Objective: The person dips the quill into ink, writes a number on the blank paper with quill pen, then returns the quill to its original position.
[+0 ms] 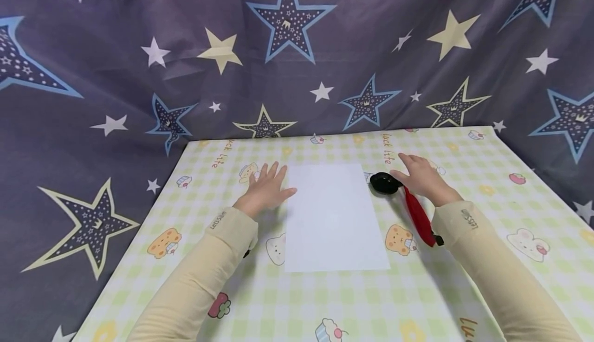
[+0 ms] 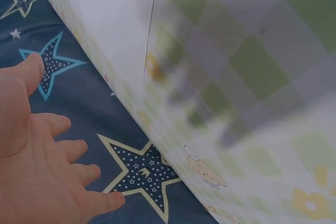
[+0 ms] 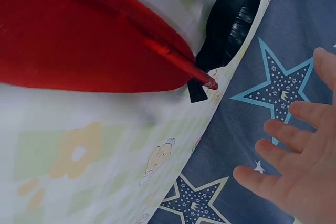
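Observation:
A blank white sheet of paper [image 1: 334,218] lies flat in the middle of the table. My left hand [image 1: 265,190] hovers by its left edge, fingers straight and spread, holding nothing; the left wrist view shows that palm bare too. To the right of the paper lies a black, round, coiled-looking thing [image 1: 384,183]. A slim red cloth-like piece [image 1: 417,215] with a black end runs from it toward me. Above and beside these my right hand [image 1: 424,179] is held with extended fingers, grasping nothing. Up close, the red piece [image 3: 94,35] bulges in the middle and narrows toward the black thing [image 3: 233,24].
A green-and-white checked tablecloth [image 1: 352,306] with cartoon prints covers the table. Behind it and at both sides hangs a dark curtain [image 1: 287,89] with stars, meeting the table's far edge.

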### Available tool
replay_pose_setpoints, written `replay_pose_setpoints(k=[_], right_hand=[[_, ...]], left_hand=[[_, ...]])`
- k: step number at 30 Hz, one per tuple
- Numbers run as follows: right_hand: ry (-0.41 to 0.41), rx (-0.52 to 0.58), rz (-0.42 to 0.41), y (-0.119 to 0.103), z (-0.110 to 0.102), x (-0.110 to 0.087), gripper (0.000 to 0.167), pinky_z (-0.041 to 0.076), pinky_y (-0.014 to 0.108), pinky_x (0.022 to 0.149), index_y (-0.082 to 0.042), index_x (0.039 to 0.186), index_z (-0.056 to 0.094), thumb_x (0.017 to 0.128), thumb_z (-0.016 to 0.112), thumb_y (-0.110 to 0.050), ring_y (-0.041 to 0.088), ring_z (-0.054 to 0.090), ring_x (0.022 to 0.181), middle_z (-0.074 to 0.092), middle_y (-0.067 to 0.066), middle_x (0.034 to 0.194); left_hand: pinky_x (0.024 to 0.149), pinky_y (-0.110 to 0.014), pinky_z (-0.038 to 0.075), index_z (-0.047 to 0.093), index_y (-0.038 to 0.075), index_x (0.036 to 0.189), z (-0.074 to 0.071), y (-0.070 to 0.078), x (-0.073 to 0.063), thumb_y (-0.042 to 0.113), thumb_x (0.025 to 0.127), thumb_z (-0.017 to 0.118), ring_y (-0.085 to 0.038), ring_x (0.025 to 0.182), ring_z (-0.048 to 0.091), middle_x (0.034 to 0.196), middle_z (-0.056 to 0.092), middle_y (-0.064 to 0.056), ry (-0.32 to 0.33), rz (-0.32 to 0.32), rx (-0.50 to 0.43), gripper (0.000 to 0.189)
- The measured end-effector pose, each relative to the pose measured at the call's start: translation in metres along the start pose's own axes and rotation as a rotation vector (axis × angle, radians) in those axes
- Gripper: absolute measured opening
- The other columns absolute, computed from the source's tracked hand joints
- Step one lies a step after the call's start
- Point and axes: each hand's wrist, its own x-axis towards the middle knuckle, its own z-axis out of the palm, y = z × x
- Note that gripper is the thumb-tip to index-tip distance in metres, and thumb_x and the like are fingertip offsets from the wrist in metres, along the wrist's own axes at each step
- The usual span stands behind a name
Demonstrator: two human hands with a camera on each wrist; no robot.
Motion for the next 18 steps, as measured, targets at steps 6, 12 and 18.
replay_pose_setpoints(k=[6,12,18], right_hand=[[-0.012,0.007,0.023,0.003,0.003,-0.001,0.071,0.017,0.061,0.101,0.006,0.143,0.019,0.096,0.046,-0.040,0.050,0.017,0.128,0.022,0.034,0.140],[-0.034,0.020,0.043,0.007,0.005,-0.003,0.068,0.017,0.060,0.101,0.006,0.143,0.019,0.096,0.046,-0.036,0.049,0.017,0.128,0.022,0.035,0.140],[-0.037,0.016,0.043,0.010,0.007,-0.005,0.068,0.017,0.060,0.101,0.007,0.142,0.021,0.096,0.045,-0.036,0.050,0.018,0.127,0.023,0.037,0.139]], left_hand=[[0.104,-0.057,-0.007,0.009,0.011,0.149,0.004,0.001,-0.004,0.052,0.095,0.037,-0.034,0.136,-0.009,0.152,-0.002,-0.013,-0.017,0.013,0.005,0.073],[0.104,-0.058,-0.004,0.009,0.011,0.149,0.008,0.000,-0.006,0.052,0.095,0.037,-0.034,0.137,-0.007,0.153,-0.001,-0.012,-0.029,0.020,0.013,0.073],[0.104,-0.059,-0.002,0.010,0.010,0.149,0.013,-0.002,-0.009,0.050,0.095,0.039,-0.035,0.136,-0.006,0.152,-0.001,-0.014,-0.042,0.034,0.002,0.073]])
